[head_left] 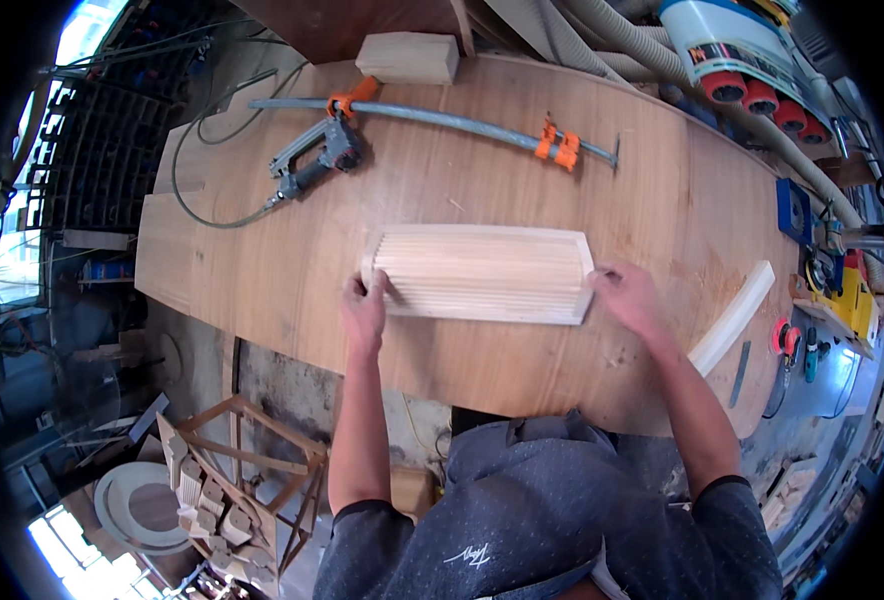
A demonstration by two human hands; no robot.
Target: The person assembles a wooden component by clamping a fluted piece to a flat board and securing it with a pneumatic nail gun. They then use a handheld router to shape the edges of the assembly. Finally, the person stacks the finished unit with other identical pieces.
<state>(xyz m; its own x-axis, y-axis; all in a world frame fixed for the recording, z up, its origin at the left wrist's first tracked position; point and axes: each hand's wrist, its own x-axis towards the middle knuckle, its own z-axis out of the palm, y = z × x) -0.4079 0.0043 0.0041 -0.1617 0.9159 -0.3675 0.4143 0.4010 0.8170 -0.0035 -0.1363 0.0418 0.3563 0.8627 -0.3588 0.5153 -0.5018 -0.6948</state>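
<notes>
A pale slatted wooden panel with a plain frame lies lengthwise in front of me over the workbench. At its left end my left hand is closed, thumb and fingers pinching the frame's edge. My right hand grips the opposite end, fingers bent round the frame's edge and slightly blurred. Beyond the panel lie a grey nail gun with an air hose and a long bar clamp with orange jaws. Whether the panel rests fully on the bench or is slightly lifted, I cannot tell.
A wood block stands at the bench's far edge. To the right lie a pale wooden strip and a thin metal ruler. A wooden frame stand with stacked wood pieces is on the floor at lower left. Ribbed hoses run behind.
</notes>
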